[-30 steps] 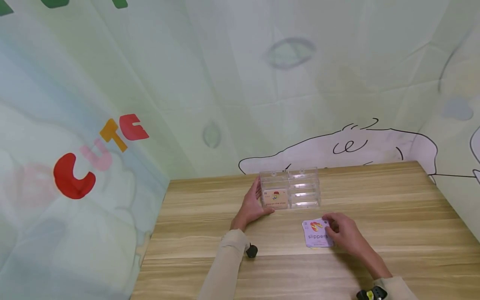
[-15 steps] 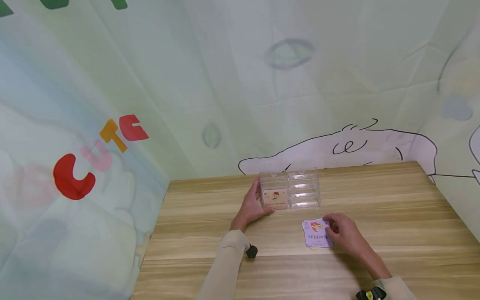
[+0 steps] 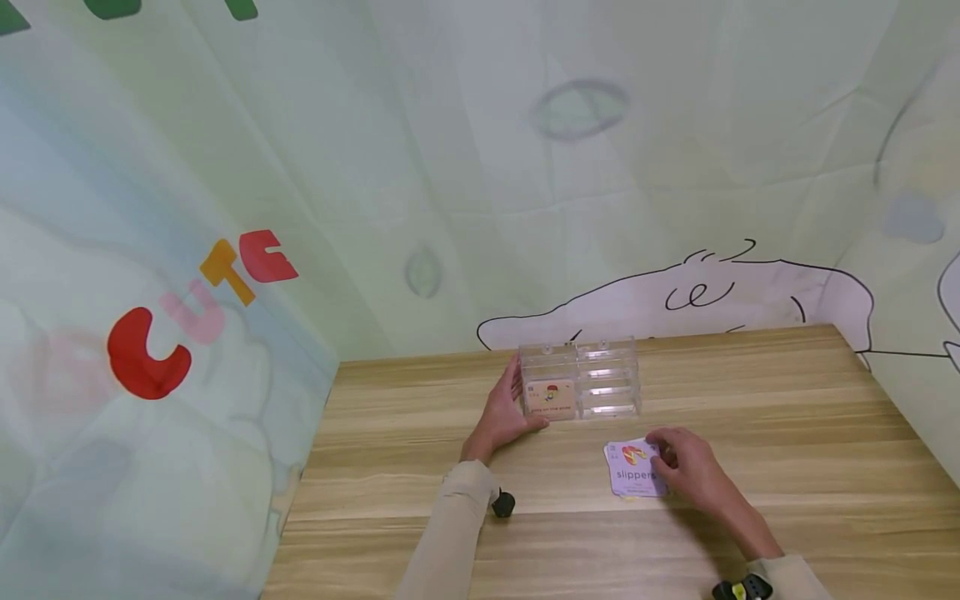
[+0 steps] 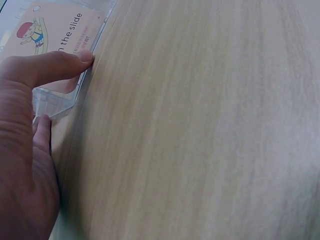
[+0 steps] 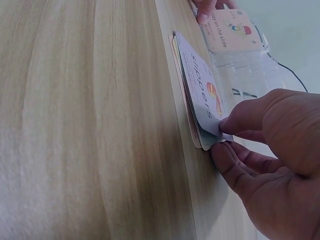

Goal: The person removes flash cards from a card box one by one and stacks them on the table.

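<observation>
My left hand [image 3: 504, 414] holds the left side of a clear plastic card case [image 3: 609, 387], thumb along its front edge and the other fingers at its side. A peach card [image 3: 551, 400] with a child picture and "on the slide" lettering sits in the case's lower left compartment. In front of the case lies a small stack of cards, topped by a lilac "slippers" card [image 3: 632, 477]. My right hand [image 3: 693, 467] pinches that card's right edge; in the right wrist view its corner is bent up a little from the cards beneath.
The wood-grain table [image 3: 397, 433] meets a printed cloth backdrop [image 3: 465, 167] at its far edge and left side. A black wrist device [image 3: 504, 503] hangs by the left sleeve, another [image 3: 742, 588] at the right wrist.
</observation>
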Demonstrator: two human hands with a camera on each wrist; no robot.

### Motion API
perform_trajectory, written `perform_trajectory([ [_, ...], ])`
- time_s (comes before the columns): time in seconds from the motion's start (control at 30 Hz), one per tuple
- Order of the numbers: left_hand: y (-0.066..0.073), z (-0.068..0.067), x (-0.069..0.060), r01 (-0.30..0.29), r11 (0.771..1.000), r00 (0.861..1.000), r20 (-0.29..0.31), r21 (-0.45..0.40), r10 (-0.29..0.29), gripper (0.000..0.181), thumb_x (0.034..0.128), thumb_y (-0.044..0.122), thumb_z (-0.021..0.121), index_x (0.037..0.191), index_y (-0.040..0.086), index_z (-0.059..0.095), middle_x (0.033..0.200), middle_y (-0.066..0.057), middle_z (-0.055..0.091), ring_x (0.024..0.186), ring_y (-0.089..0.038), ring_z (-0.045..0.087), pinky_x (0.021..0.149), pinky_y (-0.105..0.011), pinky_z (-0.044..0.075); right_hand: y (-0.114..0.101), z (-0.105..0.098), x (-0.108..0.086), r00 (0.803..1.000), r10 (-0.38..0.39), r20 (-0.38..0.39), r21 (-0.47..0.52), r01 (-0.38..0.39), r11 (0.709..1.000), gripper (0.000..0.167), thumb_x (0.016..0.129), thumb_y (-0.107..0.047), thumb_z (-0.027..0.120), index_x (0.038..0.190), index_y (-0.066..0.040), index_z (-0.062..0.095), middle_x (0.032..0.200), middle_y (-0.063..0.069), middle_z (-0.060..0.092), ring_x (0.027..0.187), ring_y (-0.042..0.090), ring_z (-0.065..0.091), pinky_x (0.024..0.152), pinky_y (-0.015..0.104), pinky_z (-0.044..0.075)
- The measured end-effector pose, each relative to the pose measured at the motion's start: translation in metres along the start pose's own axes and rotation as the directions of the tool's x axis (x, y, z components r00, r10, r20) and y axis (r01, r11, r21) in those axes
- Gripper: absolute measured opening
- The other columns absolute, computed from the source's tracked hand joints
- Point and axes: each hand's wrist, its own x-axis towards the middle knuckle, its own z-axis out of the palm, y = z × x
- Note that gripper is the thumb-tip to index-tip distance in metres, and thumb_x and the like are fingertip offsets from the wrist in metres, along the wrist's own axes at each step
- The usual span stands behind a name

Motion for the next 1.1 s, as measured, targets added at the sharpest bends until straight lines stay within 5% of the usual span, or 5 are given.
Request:
perform_trajectory([
  [1.1,0.000,0.000,0.001,0.001,1.000,1.000,0.000,-0.004,-0.001,0.131,0.0715,0.013,0.096,0.168,0.020,0.009,0.168,-0.006,0.030,0.152,-0.023,0.033,0.122,-0.031,0.033,-0.009,-0.017,0.007,0.991,-0.117,-0.058,-0.037,0.115,0.993,0.035,0.091,-0.004,0.076,0.124,0.001,0.067,0.108,0.013,0.066,0.082,0.017,0.059,0.066,0.027,0.055],
])
